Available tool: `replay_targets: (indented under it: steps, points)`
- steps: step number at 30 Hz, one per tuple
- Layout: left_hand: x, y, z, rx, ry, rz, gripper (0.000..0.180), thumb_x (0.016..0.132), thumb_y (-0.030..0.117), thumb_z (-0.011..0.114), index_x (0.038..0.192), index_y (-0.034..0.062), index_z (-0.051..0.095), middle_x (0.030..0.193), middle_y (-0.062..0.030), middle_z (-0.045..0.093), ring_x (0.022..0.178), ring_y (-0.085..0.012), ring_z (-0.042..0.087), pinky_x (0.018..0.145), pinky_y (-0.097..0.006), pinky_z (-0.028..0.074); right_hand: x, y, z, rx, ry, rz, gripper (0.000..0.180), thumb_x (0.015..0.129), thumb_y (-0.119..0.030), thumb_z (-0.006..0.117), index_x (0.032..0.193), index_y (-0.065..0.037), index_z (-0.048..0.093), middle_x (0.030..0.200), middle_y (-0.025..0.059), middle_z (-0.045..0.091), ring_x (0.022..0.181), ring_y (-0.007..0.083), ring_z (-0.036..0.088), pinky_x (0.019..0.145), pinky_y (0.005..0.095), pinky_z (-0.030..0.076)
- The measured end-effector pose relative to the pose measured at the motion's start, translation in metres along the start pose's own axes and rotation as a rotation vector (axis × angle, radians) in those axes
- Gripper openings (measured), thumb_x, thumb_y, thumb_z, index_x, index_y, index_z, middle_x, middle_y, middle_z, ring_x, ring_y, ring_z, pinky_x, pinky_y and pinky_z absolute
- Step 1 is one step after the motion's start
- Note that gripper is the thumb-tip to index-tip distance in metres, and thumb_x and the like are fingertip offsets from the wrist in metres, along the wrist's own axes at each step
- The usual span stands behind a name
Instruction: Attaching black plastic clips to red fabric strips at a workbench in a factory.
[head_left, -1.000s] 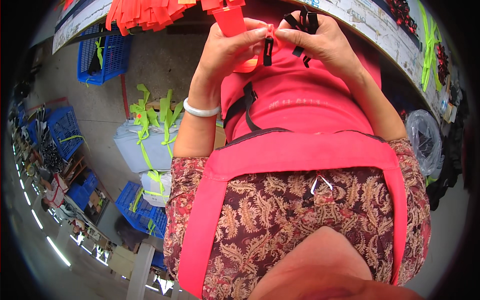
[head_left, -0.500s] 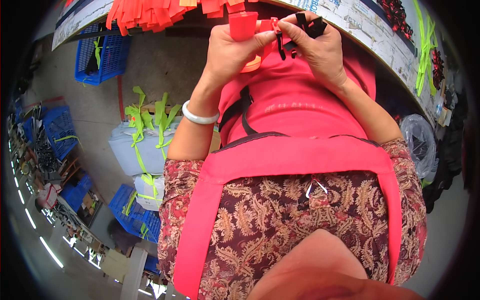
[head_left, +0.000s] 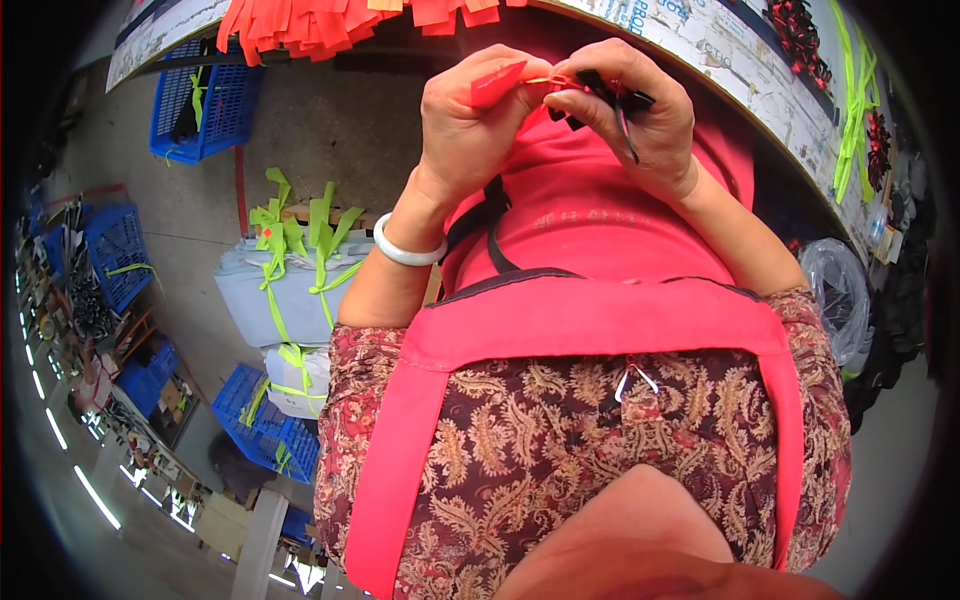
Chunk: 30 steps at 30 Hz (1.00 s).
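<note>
The red strip (head_left: 497,84) looks like smooth cloth with a slight sheen, and the black tabs (head_left: 598,85) look dark and fabric-like, their exact material hard to tell. The pink apron (head_left: 600,225) is soft, matt cloth, the patterned blouse (head_left: 540,430) thin, creased fabric, and the pale bracelet (head_left: 405,252) smooth and glossy. The blue basket (head_left: 230,110) is perforated plastic, the clear bag (head_left: 838,290) shiny, wrinkled plastic film, and the floor (head_left: 335,130) matt and concrete-like.

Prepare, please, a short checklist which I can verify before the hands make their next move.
1. Left hand holds the red strip: ok.
2. Right hand holds the black pieces: ok.
3. Both hands close together, above the apron bib in the picture: ok.
4. White bracelet clear of the strip: ok.
5. Red strip joined to the black pieces: cannot tell, fingers hide it.
</note>
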<state>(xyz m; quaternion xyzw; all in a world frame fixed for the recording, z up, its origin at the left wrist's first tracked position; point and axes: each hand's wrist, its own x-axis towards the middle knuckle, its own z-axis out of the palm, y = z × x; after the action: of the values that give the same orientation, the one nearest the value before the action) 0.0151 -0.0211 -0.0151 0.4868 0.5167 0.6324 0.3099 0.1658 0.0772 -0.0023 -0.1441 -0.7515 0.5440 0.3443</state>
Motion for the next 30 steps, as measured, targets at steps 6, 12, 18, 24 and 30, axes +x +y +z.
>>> replay_targets:
  steps: [6, 12, 18, 24, 30]
  points:
    - [-0.002, -0.004, -0.001, 0.003, -0.068, -0.067, 0.017, 0.082, -0.007, 0.063, 0.097, -0.0025, 0.068, 0.084, -0.0093, 0.066, 0.073, -0.0154, 0.064, 0.064, -0.024, 0.05, -0.003, 0.001, -0.001, 0.005, -0.007, 0.035, 0.02, 0.079, -0.005, 0.075, 0.097, -0.001, 0.065, 0.084, 0.0058, 0.062, 0.072, 0.0108, 0.058, 0.062, 0.0226, 0.046]
    - [-0.012, -0.015, 0.008, -0.128, -0.054, -0.139, 0.018, 0.082, -0.007, 0.063, 0.098, -0.0024, 0.069, 0.085, -0.0085, 0.066, 0.075, -0.0135, 0.062, 0.064, -0.023, 0.049, -0.006, 0.003, -0.002, 0.007, -0.054, 0.076, 0.016, 0.081, -0.005, 0.074, 0.093, 0.0, 0.064, 0.083, 0.0057, 0.061, 0.067, 0.0097, 0.056, 0.057, 0.0221, 0.044]
    - [-0.006, -0.016, 0.004, -0.06, -0.062, -0.127, 0.014, 0.083, -0.004, 0.064, 0.097, -0.0027, 0.069, 0.084, -0.0061, 0.066, 0.073, -0.0108, 0.06, 0.062, -0.023, 0.047, -0.006, 0.013, -0.002, 0.019, -0.036, 0.198, 0.017, 0.084, -0.011, 0.073, 0.094, -0.001, 0.064, 0.069, 0.0015, 0.058, 0.062, 0.0053, 0.053, 0.054, 0.0202, 0.043]
    - [-0.008, -0.012, -0.009, -0.109, -0.139, -0.298, 0.011, 0.086, 0.0, 0.064, 0.096, -0.0011, 0.069, 0.083, -0.0017, 0.066, 0.075, -0.0058, 0.058, 0.061, -0.022, 0.046, -0.005, 0.001, 0.001, 0.032, -0.066, 0.305, 0.017, 0.087, -0.015, 0.071, 0.094, -0.001, 0.065, 0.07, -0.0001, 0.058, 0.063, 0.0028, 0.052, 0.053, 0.0185, 0.042]
    - [0.005, 0.0, -0.005, -0.254, -0.111, -0.505, 0.009, 0.086, 0.004, 0.066, 0.094, -0.0009, 0.069, 0.075, 0.0017, 0.063, 0.068, -0.0042, 0.056, 0.059, -0.02, 0.045, -0.003, 0.003, -0.011, 0.083, -0.122, 0.465, 0.02, 0.087, -0.02, 0.071, 0.095, -0.002, 0.065, 0.071, -0.0015, 0.058, 0.062, 0.0024, 0.051, 0.054, 0.0189, 0.042]
